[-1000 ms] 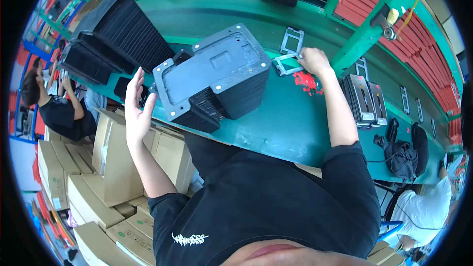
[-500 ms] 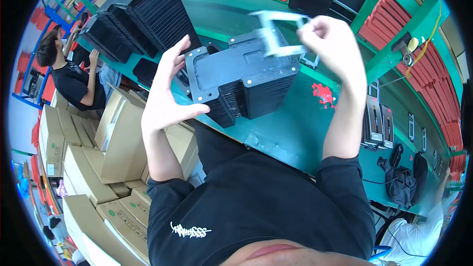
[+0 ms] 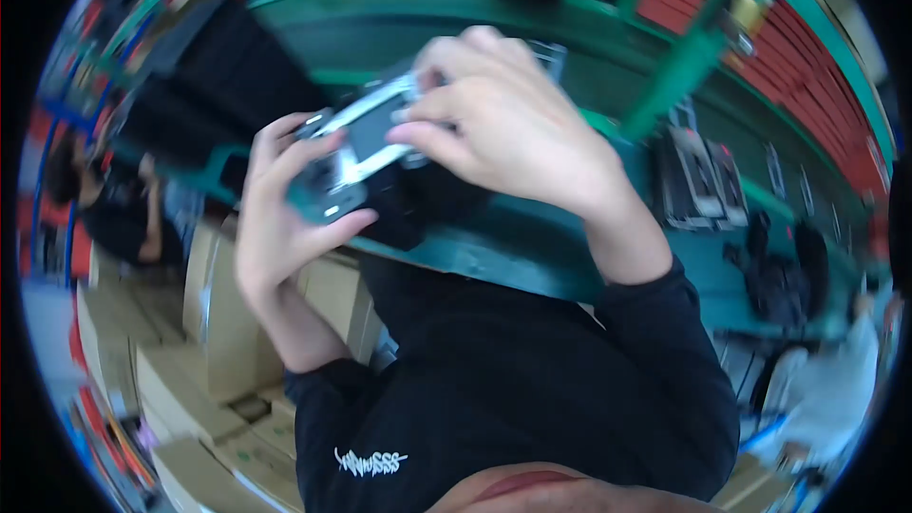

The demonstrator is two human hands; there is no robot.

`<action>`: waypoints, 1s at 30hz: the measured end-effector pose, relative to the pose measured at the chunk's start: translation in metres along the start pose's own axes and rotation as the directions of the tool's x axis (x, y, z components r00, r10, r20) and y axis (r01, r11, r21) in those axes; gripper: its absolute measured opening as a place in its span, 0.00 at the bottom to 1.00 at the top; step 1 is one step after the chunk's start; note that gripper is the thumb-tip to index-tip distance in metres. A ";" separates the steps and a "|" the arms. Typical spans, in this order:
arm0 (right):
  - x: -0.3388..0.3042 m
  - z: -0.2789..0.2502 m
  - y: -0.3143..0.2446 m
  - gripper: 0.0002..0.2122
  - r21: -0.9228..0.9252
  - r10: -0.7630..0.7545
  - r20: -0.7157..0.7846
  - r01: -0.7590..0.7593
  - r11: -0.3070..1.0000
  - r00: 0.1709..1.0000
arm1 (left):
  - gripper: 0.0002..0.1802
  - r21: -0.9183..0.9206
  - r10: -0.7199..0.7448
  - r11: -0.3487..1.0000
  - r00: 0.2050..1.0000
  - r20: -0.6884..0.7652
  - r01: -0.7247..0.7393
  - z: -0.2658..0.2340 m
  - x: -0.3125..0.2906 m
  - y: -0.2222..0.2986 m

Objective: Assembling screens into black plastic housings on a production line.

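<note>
Over the stack of black panels (image 3: 385, 204), a silver rectangular frame (image 3: 375, 95) lies tilted across the top panel. My right hand (image 3: 508, 123) pinches the frame's right end between thumb and bent fingers. At the left end, my left hand (image 3: 271, 209) spans the top black panel (image 3: 344, 199), thumb on its near corner and fingertips by its far corner, beside the frame. Motion blur softens both hands and the frame. How the frame sits against the panel cannot be made out, and my right hand covers much of the stack's right side.
Taller black stacks (image 3: 204, 76) stand at the left on the green bench (image 3: 494, 266). Cardboard boxes (image 3: 237, 313) fill the lower left. Dark-and-silver units (image 3: 698, 176) and a black bag (image 3: 779, 275) lie on the right. A green post (image 3: 689, 57) rises ahead. Other people are at both sides.
My right hand has brought the silver frame left and down onto the top black panel. My left hand has closed in around the panel's left end. The whole view has shifted.
</note>
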State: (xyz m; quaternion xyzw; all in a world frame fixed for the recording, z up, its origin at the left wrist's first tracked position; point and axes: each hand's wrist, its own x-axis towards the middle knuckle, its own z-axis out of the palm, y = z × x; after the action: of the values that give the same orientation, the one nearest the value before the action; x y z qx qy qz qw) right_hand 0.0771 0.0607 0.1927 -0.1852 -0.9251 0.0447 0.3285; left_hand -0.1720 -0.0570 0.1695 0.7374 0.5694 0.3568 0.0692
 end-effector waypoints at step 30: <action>-0.166 0.037 -0.003 0.13 0.981 0.761 -0.105 -0.059 0.185 0.640 | 0.54 -0.651 0.190 0.759 0.963 0.191 -0.021 0.233 -0.021 0.075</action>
State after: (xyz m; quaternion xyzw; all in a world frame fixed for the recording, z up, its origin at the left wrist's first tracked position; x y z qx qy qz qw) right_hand 0.1713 -0.0027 0.0661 -0.2268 -0.4713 0.5956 0.6096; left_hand 0.0260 -0.0302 0.0268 0.7382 0.3566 0.4395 0.3671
